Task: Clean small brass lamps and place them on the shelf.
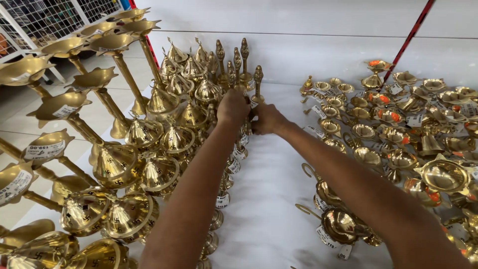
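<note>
From the head view, both my arms reach up the middle of the frame to a tight cluster of small brass bells. My left hand (232,107) is curled over the top of one brass bell (242,130) in the row that runs down the centre, fingers closed on it; the hand hides the handle, so I cannot tell exactly how it is pinched. My right hand (267,119) sits just beside it, touching the same spot, fingers bent around a slim brass piece there, though what it clasps is mostly covered.

Just above my hands, upper centre, stand the upright bell handles (244,60), packed side by side, probably so they prop one another and take little room. To their left the domed bells (177,137) lean in overlapping rows, each with a white price tag.

Along the left edge, the tall brass oil lamps (112,55) lie tilted with stems pointing inward, bowls outward.

On the right half, small brass dishes and lamps (393,134) spread loosely over the white table surface (269,199), some with orange inside. A red pole (411,35) crosses the upper right corner.
</note>
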